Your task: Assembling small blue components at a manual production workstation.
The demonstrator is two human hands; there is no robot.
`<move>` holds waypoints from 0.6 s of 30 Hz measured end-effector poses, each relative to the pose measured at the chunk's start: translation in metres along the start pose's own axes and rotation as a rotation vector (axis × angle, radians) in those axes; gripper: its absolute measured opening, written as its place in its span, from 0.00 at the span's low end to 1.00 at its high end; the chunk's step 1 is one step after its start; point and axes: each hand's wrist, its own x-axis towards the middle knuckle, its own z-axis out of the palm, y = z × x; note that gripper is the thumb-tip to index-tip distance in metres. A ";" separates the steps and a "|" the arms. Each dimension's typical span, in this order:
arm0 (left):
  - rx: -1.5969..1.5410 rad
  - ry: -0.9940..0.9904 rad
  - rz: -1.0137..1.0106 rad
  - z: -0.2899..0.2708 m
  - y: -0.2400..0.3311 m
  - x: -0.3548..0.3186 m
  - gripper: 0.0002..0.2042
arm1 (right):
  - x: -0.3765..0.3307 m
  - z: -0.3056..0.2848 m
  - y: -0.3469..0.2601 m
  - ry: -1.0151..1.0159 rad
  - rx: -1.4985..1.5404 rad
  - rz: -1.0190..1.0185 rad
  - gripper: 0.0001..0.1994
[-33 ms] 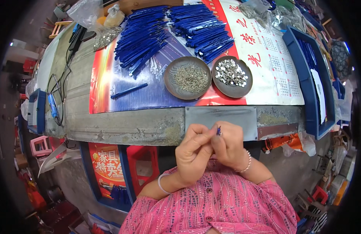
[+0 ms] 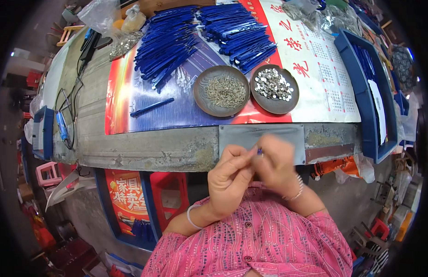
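My left hand (image 2: 230, 177) is closed in a pinch above the table's near edge. From its fingertips pokes the tip of a small dark blue piece (image 2: 260, 151); the rest of it is hidden by the fingers. My right hand (image 2: 278, 161) is right beside that tip, curled but smeared by motion, so its grip does not show. Beyond the hands, a round brown dish (image 2: 198, 102) holds many small thin metal pins. A second brown dish (image 2: 283, 108) beside it holds small shiny round discs. One dark blue strip (image 2: 152, 107) lies alone left of the dishes.
Two big piles of blue strips (image 2: 165, 44) lie at the back on a printed sheet. A blue crate (image 2: 376, 138) stands at the right edge of the table. A cabled blue tool (image 2: 62, 123) lies at the left. Below the table are a crate and a red stool (image 2: 181, 184).
My right hand has lifted slightly up and to the right and is now blurred. The left hand keeps its pinch in nearly the same place.
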 end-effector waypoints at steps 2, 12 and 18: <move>-0.080 -0.039 -0.042 -0.001 0.000 -0.005 0.16 | 0.016 -0.031 0.027 0.535 0.477 0.668 0.07; -0.080 -0.015 -0.013 0.003 -0.011 -0.008 0.09 | 0.002 -0.022 -0.022 0.087 -0.031 -0.029 0.40; -0.173 -0.004 -0.059 0.003 -0.007 -0.014 0.10 | -0.007 -0.014 -0.024 0.156 0.103 0.068 0.39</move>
